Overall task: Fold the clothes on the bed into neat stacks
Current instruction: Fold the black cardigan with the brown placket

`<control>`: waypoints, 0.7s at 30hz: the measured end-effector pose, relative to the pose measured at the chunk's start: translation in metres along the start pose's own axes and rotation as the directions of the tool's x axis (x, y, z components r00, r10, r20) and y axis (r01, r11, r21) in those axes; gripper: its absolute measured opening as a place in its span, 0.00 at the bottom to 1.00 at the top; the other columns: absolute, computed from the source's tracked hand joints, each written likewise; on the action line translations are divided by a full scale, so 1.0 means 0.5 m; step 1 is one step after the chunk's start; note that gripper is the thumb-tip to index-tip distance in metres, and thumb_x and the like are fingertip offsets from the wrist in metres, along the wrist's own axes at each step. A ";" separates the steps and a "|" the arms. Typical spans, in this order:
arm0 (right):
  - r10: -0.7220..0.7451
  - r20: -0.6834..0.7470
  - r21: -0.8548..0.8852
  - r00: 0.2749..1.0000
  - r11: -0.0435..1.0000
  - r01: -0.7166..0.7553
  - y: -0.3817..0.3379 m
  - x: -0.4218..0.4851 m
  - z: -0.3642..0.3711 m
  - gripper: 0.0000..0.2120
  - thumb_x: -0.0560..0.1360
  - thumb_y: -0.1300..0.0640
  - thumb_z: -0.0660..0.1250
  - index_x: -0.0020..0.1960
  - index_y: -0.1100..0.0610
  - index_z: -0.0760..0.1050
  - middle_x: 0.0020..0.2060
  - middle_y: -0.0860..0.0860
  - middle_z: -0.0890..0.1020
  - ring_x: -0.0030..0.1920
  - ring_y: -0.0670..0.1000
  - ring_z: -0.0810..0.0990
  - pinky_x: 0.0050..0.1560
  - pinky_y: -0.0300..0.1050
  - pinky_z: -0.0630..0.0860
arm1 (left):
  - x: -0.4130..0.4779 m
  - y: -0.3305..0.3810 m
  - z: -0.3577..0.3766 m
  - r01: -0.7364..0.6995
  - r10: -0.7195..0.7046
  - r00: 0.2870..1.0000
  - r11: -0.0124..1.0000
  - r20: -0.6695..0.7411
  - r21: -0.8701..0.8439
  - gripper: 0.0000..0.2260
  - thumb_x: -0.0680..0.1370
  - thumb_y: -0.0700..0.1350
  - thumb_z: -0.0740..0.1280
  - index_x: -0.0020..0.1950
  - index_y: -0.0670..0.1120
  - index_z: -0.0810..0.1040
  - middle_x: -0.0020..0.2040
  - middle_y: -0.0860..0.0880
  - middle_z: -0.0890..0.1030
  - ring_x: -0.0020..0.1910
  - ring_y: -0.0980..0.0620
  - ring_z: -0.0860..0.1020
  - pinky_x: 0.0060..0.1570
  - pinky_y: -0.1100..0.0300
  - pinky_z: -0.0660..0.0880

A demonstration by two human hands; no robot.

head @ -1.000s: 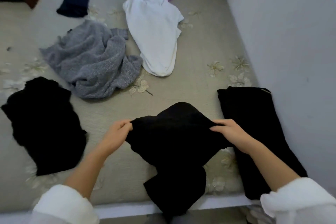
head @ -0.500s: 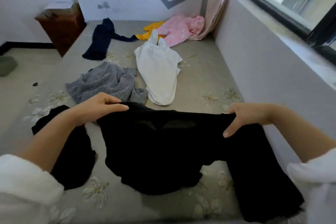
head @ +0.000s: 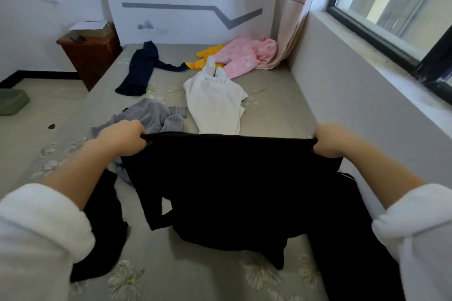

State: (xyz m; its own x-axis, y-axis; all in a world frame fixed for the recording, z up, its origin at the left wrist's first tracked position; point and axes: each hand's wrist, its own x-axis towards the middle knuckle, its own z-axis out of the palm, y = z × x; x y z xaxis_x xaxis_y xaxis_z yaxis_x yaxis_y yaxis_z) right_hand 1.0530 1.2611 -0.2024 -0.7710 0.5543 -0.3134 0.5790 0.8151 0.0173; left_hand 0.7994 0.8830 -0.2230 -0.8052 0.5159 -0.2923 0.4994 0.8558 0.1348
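We see a black garment (head: 234,178) held up over the near end of the bed (head: 274,115), stretched taut along its top edge between both hands. Left hand (head: 124,138) grip is closed on the top left corner, right hand (head: 329,140) grip is closed on the top right corner, fingers curled over the hem. The fabric looks soft, matte, opaque; the lower part hangs loose and bunches on the mattress, with a strap-like loop showing at lower left. Both forearms come out of fluffy white sleeves (head: 41,232).

Other clothes lie unfolded on the bed: a black piece (head: 102,234) under the left forearm, a long black piece (head: 352,247) by the wall on the right, a grey knit sweater (head: 151,117) crumpled just beyond the left hand, a white top (head: 215,102) lying flat, a navy garment (head: 139,71), a yellow item (head: 208,56) and a pink patterned piece (head: 244,55) in the far corner. The bedcover is grey-beige with pale flower prints. A brown wooden nightstand (head: 90,56) stands at the left of the bed.

Compared with half a second ago, we note that the hands have moved further apart and the top edge is now pulled straight rather than sagging; both fists are tighter.
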 end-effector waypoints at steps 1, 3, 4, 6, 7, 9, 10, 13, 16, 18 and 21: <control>0.046 -0.081 0.025 0.996 0.999 -0.044 -0.001 0.011 0.002 0.04 0.71 0.62 0.64 0.41 0.63 0.75 0.37 0.58 0.77 0.40 0.58 0.78 0.38 0.43 0.71 | 0.017 -0.006 0.007 0.029 -0.032 0.997 0.999 -0.070 -0.037 0.13 0.76 0.43 0.65 0.31 0.42 0.76 0.30 0.42 0.78 0.32 0.43 0.78 0.33 0.54 0.72; 0.119 -0.209 0.064 0.971 0.992 -0.107 -0.003 0.028 0.009 0.08 0.71 0.62 0.63 0.48 0.63 0.76 0.43 0.62 0.79 0.46 0.61 0.79 0.42 0.45 0.71 | 0.044 -0.014 0.020 0.041 -0.070 0.980 0.987 -0.185 -0.154 0.12 0.74 0.41 0.62 0.30 0.45 0.74 0.30 0.43 0.78 0.33 0.42 0.78 0.36 0.51 0.75; 0.137 -0.264 0.063 0.955 0.990 -0.125 -0.006 0.032 0.011 0.09 0.71 0.62 0.62 0.50 0.63 0.76 0.47 0.62 0.80 0.49 0.62 0.79 0.43 0.46 0.71 | 0.053 -0.015 0.026 0.040 -0.094 0.967 0.974 -0.237 -0.222 0.10 0.73 0.40 0.61 0.32 0.46 0.74 0.31 0.43 0.78 0.34 0.41 0.78 0.37 0.48 0.77; 0.167 -0.353 0.071 0.921 0.986 -0.151 -0.010 0.039 0.008 0.11 0.72 0.61 0.60 0.52 0.62 0.76 0.50 0.62 0.80 0.52 0.63 0.79 0.45 0.48 0.71 | 0.066 -0.010 0.029 0.040 -0.181 0.936 0.908 -0.304 -0.417 0.09 0.74 0.41 0.58 0.37 0.48 0.75 0.33 0.42 0.78 0.35 0.40 0.79 0.38 0.45 0.79; 0.190 -0.370 0.117 0.909 0.981 -0.158 -0.011 0.042 0.004 0.12 0.73 0.60 0.59 0.53 0.62 0.76 0.50 0.62 0.80 0.51 0.63 0.79 0.45 0.49 0.71 | 0.069 -0.003 0.027 0.049 -0.236 0.919 0.862 -0.314 -0.504 0.09 0.75 0.42 0.57 0.39 0.50 0.74 0.34 0.42 0.79 0.34 0.41 0.79 0.37 0.45 0.80; 0.273 -0.292 0.399 0.917 0.906 -0.143 -0.014 0.053 -0.011 0.14 0.76 0.57 0.55 0.52 0.64 0.74 0.43 0.63 0.81 0.41 0.62 0.82 0.40 0.49 0.76 | 0.077 0.007 0.018 0.080 -0.297 0.901 0.829 -0.316 -0.554 0.10 0.77 0.44 0.54 0.40 0.48 0.73 0.37 0.40 0.79 0.33 0.41 0.78 0.37 0.47 0.79; 0.306 -0.171 0.620 0.937 0.772 -0.138 -0.020 0.060 -0.019 0.15 0.77 0.57 0.53 0.52 0.66 0.74 0.37 0.63 0.81 0.32 0.59 0.82 0.33 0.46 0.77 | 0.082 0.014 0.012 0.106 -0.304 0.902 0.844 -0.307 -0.526 0.10 0.77 0.44 0.53 0.42 0.45 0.72 0.39 0.38 0.78 0.35 0.41 0.77 0.39 0.48 0.78; 0.252 0.024 0.978 0.967 0.196 -0.076 -0.045 0.076 -0.034 0.15 0.80 0.59 0.50 0.56 0.63 0.73 0.33 0.60 0.81 0.26 0.54 0.81 0.28 0.44 0.79 | 0.105 0.031 -0.014 0.135 -0.309 0.924 0.815 -0.224 -0.563 0.14 0.80 0.42 0.59 0.65 0.43 0.69 0.60 0.36 0.75 0.53 0.35 0.76 0.44 0.47 0.80; 0.369 -0.249 0.967 0.895 0.140 0.212 -0.064 0.073 -0.030 0.14 0.75 0.66 0.53 0.47 0.56 0.76 0.35 0.47 0.80 0.38 0.47 0.79 0.39 0.38 0.76 | 0.114 0.057 -0.028 -0.033 -0.392 0.898 0.389 -0.197 -0.921 0.25 0.80 0.42 0.63 0.75 0.51 0.61 0.70 0.45 0.69 0.59 0.43 0.75 0.43 0.54 0.81; 0.378 -0.392 0.911 0.839 0.285 0.297 -0.061 0.051 -0.006 0.17 0.70 0.67 0.53 0.36 0.49 0.75 0.27 0.37 0.75 0.31 0.36 0.72 0.32 0.27 0.67 | 0.087 0.080 -0.017 -0.210 -0.469 0.862 0.014 -0.192 -0.978 0.17 0.83 0.44 0.56 0.70 0.56 0.68 0.67 0.49 0.72 0.57 0.47 0.77 0.40 0.59 0.80; 0.337 -0.443 0.862 0.831 0.416 0.290 -0.043 0.016 0.057 0.25 0.70 0.68 0.53 0.40 0.39 0.77 0.34 0.34 0.77 0.36 0.32 0.73 0.36 0.25 0.66 | 0.021 0.084 0.051 -0.347 -0.407 0.832 0.148 -0.377 -0.926 0.16 0.82 0.41 0.55 0.61 0.59 0.75 0.65 0.50 0.76 0.62 0.53 0.76 0.55 0.62 0.75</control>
State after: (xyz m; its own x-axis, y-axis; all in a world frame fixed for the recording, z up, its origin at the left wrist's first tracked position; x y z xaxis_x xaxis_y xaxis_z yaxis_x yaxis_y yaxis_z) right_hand 1.0420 1.2432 -0.2321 -0.5626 0.8099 0.1658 0.2459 0.3554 -0.9018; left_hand 0.8201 0.9234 -0.2446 -0.9937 0.0956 0.0587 0.0573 -0.0172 0.9982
